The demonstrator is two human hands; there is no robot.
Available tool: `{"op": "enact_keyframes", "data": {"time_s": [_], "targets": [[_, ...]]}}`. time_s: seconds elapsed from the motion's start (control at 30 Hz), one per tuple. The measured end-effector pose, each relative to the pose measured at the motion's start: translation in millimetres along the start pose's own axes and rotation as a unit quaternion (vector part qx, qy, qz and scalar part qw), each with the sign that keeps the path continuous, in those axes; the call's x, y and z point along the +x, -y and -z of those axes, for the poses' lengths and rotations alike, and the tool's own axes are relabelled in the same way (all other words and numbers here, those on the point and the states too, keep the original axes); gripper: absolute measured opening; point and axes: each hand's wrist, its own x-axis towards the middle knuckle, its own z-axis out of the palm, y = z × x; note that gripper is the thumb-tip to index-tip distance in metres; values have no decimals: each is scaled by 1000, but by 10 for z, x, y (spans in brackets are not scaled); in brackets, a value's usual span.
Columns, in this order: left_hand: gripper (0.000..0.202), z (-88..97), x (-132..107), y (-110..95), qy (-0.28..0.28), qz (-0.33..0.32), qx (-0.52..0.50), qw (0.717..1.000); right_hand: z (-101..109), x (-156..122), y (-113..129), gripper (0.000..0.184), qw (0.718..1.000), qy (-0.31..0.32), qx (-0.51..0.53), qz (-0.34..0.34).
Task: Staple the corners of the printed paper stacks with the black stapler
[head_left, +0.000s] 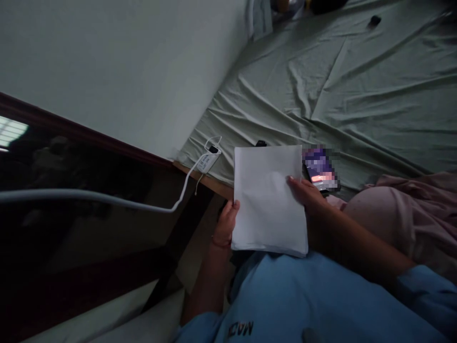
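A white stack of paper (268,200) is held between both hands above the lap, its lower edge resting against the blue shirt (303,300), so that the sheets appear to be steadied from two sides rather than carried by one. The left hand (225,224) is set at the left edge, its thumb laid over the front of the sheets while the other fingers are hidden behind them, which reads as a pinch on the edge. The right hand (306,193) is placed at the right edge, fingertips pressed flat and close together on the top face; the thumb cannot be seen. Just beyond the right fingertips a lit phone (320,169) lies on the green bedsheet (357,85). Beyond the left thumb a white charger (209,161) lies at the mattress edge, its cable (89,195) trailing away.
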Motion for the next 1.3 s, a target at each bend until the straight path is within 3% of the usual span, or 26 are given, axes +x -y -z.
{"op": "enact_keyframes", "data": {"time_s": [0.13, 0.37, 0.53, 0.7, 0.9, 1.0, 1.13, 1.3], "targets": [[61, -15, -72, 20, 15, 13, -45, 999, -30, -47, 40, 44, 979, 60, 148, -128], [59, 50, -207, 261, -8, 17, -134, 991, -82, -61, 83, 37, 974, 42, 183, -130], [60, 108, -333, 477, -10, 36, -191, 981, -125, -62, -17, 31, 964, 50, 188, -182], [48, 76, -374, 522, -42, 7, -214, 976, -147, -92, 0, 32, 987, 6, 108, -116], [51, 110, -323, 291, -52, -4, -240, 969, -175, -301, 311, 30, 981, -30, 160, -110], [47, 162, -240, 223, -45, 16, -228, 972, -169, -393, 311, 30, 983, -49, 141, -102], [55, 140, -113, 351, -18, 84, -173, 981, -158, -510, 149, 34, 989, -42, 82, -116], [58, 76, -76, 517, -16, 36, -79, 996, -105, -652, 44, 39, 993, -2, 31, -111]]}}
